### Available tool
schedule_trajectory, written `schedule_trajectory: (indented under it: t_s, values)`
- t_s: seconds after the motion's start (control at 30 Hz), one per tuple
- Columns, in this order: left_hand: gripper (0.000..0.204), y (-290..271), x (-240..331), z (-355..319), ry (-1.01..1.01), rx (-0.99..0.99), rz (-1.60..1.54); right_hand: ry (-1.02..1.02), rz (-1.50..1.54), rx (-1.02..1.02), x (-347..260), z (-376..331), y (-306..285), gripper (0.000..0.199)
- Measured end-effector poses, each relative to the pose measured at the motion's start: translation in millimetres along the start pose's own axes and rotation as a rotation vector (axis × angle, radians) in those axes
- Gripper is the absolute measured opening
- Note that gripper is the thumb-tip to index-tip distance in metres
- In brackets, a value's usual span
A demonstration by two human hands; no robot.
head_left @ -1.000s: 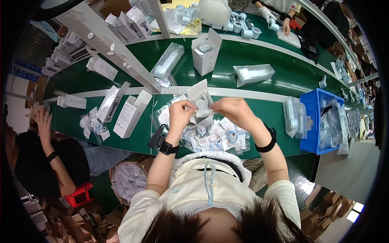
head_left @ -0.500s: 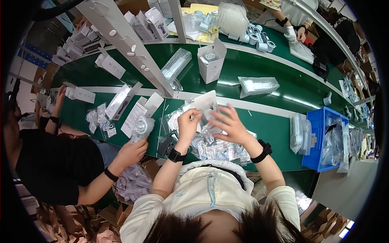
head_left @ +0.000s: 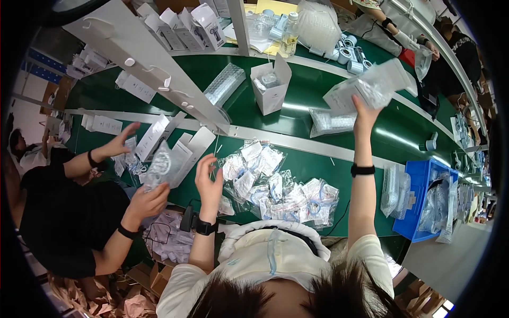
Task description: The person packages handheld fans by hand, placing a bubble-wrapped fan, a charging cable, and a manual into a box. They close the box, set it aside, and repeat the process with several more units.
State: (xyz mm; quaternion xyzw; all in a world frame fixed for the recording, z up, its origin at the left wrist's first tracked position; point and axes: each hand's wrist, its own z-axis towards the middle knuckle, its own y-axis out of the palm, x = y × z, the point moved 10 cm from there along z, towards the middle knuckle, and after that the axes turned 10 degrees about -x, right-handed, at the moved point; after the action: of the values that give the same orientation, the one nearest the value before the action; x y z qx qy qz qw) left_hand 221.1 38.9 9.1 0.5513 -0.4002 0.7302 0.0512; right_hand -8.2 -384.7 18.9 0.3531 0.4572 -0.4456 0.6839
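My right hand (head_left: 366, 112) is raised over the far side of the bench, gripping an opened white carton (head_left: 344, 95). A clear plastic-wrapped item (head_left: 375, 91) shows at the carton's open end. My left hand (head_left: 208, 177) holds nothing; its fingers are apart and loosely curled, just left of a heap of small clear bags (head_left: 275, 185). White papers and blue-and-white pieces show inside those bags. Beneath the raised carton lies a bubble-wrapped package (head_left: 331, 123). Another opened white carton (head_left: 269, 98) stands upright on the green belt, with a wrapped item inside.
To the left, a co-worker's hand (head_left: 148, 204) holds a clear-bagged item (head_left: 163, 168). White cartons (head_left: 188, 159) lie close by. A blue bin (head_left: 411, 204) with bagged goods stands right. A metal post (head_left: 159, 74) slants across the far left. Another bubble-wrapped package (head_left: 225, 85) rests on the belt.
My right hand has moved far and right, carrying the carton away from the heap. My left hand has let go and drawn back left. The co-worker's bagged item has shifted left.
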Motion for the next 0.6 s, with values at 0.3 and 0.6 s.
schedule_trajectory:
  t_s: [0.3, 0.6]
  values:
    - [0.050, -20.5, -66.6, 13.4, -0.029, 0.085, 0.479, -0.128, -0.477, -0.033, 84.1, 51.3, 5.0, 0.097]
    - [0.088, -2.6, -108.1, 28.1, -0.168, -0.443, 0.785, -0.131, -0.888, -0.315, 27.0, -36.5, 9.0, 0.077]
